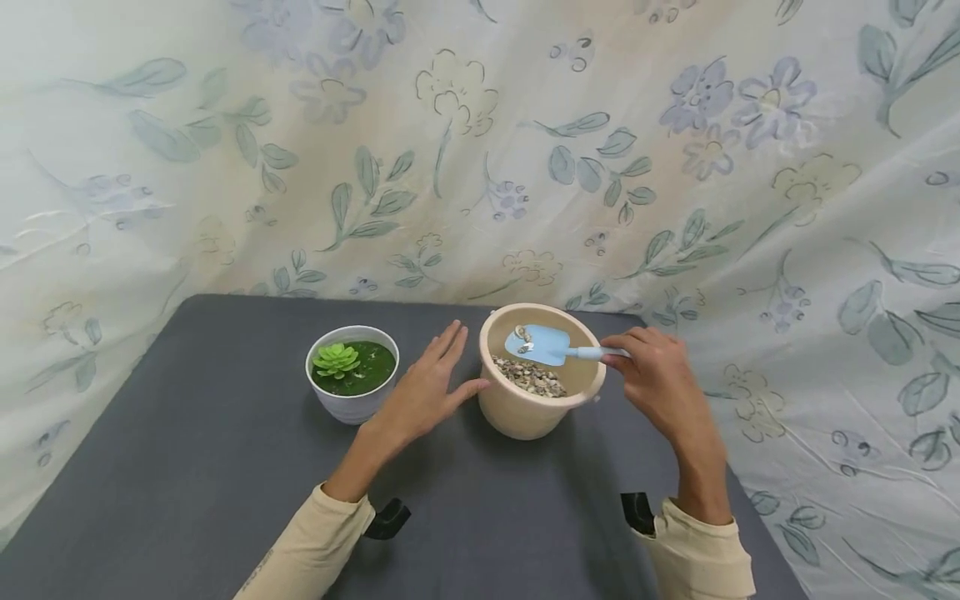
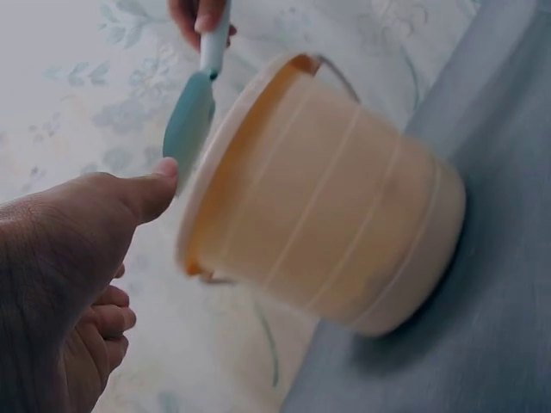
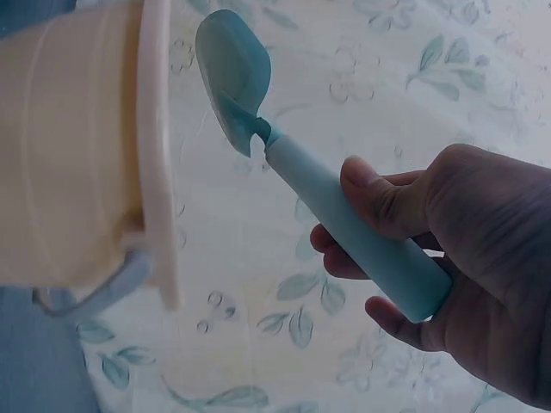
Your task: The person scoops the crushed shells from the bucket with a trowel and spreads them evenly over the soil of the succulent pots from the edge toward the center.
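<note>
Right hand, head view: its fingers are curled around the handle of a pale blue garden trowel with a broad scoop.
Trowel scoop: to the left of the right hand, over the mouth of a round cream-coloured bucket; it carries some small whitish-brown bits.
Bucket: stands between the two hands; inside lie many small mixed-colour pebbles.
Left hand: the fingers are extended, the thumb is spread toward the bucket rim, and it has hold of nothing; whether the thumb touches the rim, I cannot tell.
Round whitish plant pot: just beside the left hand, on its outer side, with a bright green rosette succulent.
Dark grey table: below both hands, bearing pot and bucket.
Floral cloth: hangs beyond the hands.
Thumb, left wrist view: stretched, its tip near the scoop and the rim; the other fingers are partly hidden behind the hand.
Trowel handle, right wrist view: lies across the right hand, thumb on one side, fingers on the other.
Grey bucket handle: hangs at the rim, apart from the right hand.
</note>
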Tool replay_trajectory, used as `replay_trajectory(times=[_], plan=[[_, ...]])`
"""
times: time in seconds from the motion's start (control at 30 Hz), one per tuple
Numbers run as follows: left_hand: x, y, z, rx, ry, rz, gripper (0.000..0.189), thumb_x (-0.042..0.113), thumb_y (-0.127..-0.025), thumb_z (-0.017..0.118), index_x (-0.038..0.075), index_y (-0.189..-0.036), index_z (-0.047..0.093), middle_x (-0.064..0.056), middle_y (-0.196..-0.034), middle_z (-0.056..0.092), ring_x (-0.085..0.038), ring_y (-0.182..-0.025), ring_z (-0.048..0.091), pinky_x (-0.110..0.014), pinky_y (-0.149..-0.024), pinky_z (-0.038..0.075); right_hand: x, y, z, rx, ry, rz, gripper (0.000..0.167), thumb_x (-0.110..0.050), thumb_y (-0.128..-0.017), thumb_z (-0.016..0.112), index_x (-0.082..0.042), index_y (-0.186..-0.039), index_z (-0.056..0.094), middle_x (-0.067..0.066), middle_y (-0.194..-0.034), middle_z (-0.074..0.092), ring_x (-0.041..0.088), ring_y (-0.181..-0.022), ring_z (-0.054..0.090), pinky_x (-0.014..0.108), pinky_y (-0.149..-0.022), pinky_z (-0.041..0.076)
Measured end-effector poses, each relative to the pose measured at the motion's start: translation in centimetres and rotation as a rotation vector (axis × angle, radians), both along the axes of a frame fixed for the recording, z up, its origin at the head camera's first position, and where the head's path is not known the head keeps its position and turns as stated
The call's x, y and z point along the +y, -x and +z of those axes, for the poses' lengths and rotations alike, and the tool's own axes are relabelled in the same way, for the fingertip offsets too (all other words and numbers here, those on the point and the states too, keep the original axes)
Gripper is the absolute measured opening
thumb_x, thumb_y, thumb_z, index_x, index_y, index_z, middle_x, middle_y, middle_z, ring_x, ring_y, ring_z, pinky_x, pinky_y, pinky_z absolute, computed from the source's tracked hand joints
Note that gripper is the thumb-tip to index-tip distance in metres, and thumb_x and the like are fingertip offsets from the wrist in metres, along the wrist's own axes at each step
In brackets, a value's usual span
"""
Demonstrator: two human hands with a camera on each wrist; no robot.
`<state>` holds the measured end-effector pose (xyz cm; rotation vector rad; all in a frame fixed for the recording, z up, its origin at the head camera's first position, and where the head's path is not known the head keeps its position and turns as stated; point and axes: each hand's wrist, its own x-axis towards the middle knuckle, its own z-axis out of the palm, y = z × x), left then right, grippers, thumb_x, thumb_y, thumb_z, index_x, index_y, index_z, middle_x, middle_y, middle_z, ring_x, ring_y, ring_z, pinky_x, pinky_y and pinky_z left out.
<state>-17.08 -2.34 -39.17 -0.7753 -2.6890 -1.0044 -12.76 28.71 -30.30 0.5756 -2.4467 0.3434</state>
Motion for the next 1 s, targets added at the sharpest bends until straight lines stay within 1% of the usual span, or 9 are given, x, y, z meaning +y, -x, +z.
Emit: replay_trajectory(times=[0.13, 0.2, 0.37, 0.47, 0.53, 0.6, 0.77, 0.87, 1.0], plan=[[-1.8, 0.0, -0.1, 0.028, -0.015, 0.049, 0.09, 0.05, -0.098, 0.07, 0.004, -0.164, 0.03, -0.014, -0.174, 0.026, -0.039, -0.159, 0.032, -0.056, -0.124, 0.037, -0.9, 0.3, 0.5, 0.014, 0.001, 0.056, 0.017, 0.005, -0.083, 0.083, -0.001, -0.098, 0.081, 0.008, -0.086, 0.076, 0.026, -0.079, 0.065, 0.046, -0.078, 0.046], [-2.7, 0.0, -0.2, 0.044, -0.025, 0.065, 0.09, 0.048, -0.097, 0.072, 0.003, -0.163, 0.032, -0.016, -0.173, 0.028, -0.038, -0.158, 0.034, -0.057, -0.123, 0.039, -1.4, 0.5, 0.6, 0.009, 0.01, 0.076, 0.017, 0.005, -0.083, 0.083, -0.001, -0.098, 0.081, 0.009, -0.088, 0.077, 0.026, -0.082, 0.067, 0.048, -0.083, 0.047], [-4.8, 0.0, -0.6, 0.105, -0.033, 0.1, 0.088, 0.044, -0.094, 0.077, 0.0, -0.16, 0.038, -0.021, -0.17, 0.034, -0.039, -0.156, 0.038, -0.057, -0.121, 0.042, -2.7, 1.3, 0.3, -0.022, 0.038, 0.113, 0.013, 0.002, -0.086, 0.081, -0.002, -0.098, 0.08, 0.008, -0.089, 0.077, 0.028, -0.088, 0.07, 0.057, -0.098, 0.045], [-6.0, 0.0, -0.7, 0.126, -0.045, 0.128, 0.088, 0.042, -0.093, 0.079, 0.001, -0.159, 0.04, -0.021, -0.168, 0.036, -0.039, -0.155, 0.039, -0.057, -0.119, 0.044, -3.5, 1.9, 0.0, -0.021, 0.038, 0.159, 0.012, 0.0, -0.086, 0.081, -0.003, -0.098, 0.079, 0.007, -0.089, 0.077, 0.027, -0.088, 0.069, 0.058, -0.1, 0.045], [-6.8, -0.1, -0.7, 0.12, -0.049, 0.153, 0.089, 0.043, -0.092, 0.08, 0.002, -0.16, 0.04, -0.02, -0.169, 0.036, -0.039, -0.155, 0.039, -0.058, -0.117, 0.045, -4.0, 2.3, -0.1, -0.02, 0.035, 0.193, 0.012, 0.0, -0.086, 0.082, -0.003, -0.097, 0.079, 0.006, -0.089, 0.077, 0.024, -0.086, 0.068, 0.056, -0.098, 0.046], [-7.5, -0.2, -0.8, 0.111, -0.042, 0.18, 0.092, 0.043, -0.09, 0.081, 0.002, -0.161, 0.039, -0.021, -0.169, 0.035, -0.041, -0.155, 0.038, -0.061, -0.116, 0.045, -4.3, 2.7, -0.2, -0.022, 0.033, 0.224, 0.013, 0.0, -0.085, 0.083, -0.003, -0.097, 0.08, 0.005, -0.089, 0.077, 0.021, -0.082, 0.066, 0.051, -0.092, 0.048], [-8.9, -0.2, -1.1, 0.066, -0.001, 0.217, 0.099, 0.043, -0.089, 0.083, 0.0, -0.162, 0.034, -0.025, -0.169, 0.031, -0.048, -0.156, 0.033, -0.067, -0.121, 0.035, -5.0, 3.4, -0.6, 0.01, 0.018, 0.262, 0.018, 0.002, -0.08, 0.085, -0.002, -0.096, 0.08, 0.005, -0.085, 0.075, 0.015, -0.075, 0.061, 0.039, -0.077, 0.046], [-9.4, -0.1, -1.5, 0.034, 0.035, 0.225, 0.103, 0.044, -0.087, 0.083, -0.002, -0.163, 0.031, -0.027, -0.17, 0.028, -0.05, -0.156, 0.03, -0.068, -0.121, 0.033, -5.5, 3.6, -0.9, 0.027, -0.001, 0.274, 0.018, 0.001, -0.08, 0.086, -0.002, -0.096, 0.08, 0.004, -0.082, 0.075, 0.014, -0.073, 0.06, 0.039, -0.078, 0.046], [-9.7, 0.0, -1.9, -0.019, 0.062, 0.225, 0.11, 0.048, -0.085, 0.085, -0.001, -0.165, 0.026, -0.027, -0.172, 0.023, -0.051, -0.157, 0.027, -0.069, -0.119, 0.036, -6.5, 3.6, -1.2, -0.007, -0.021, 0.294, 0.016, -0.004, -0.083, 0.086, -0.004, -0.097, 0.081, 0.002, -0.085, 0.077, 0.015, -0.076, 0.064, 0.041, -0.086, 0.049]])
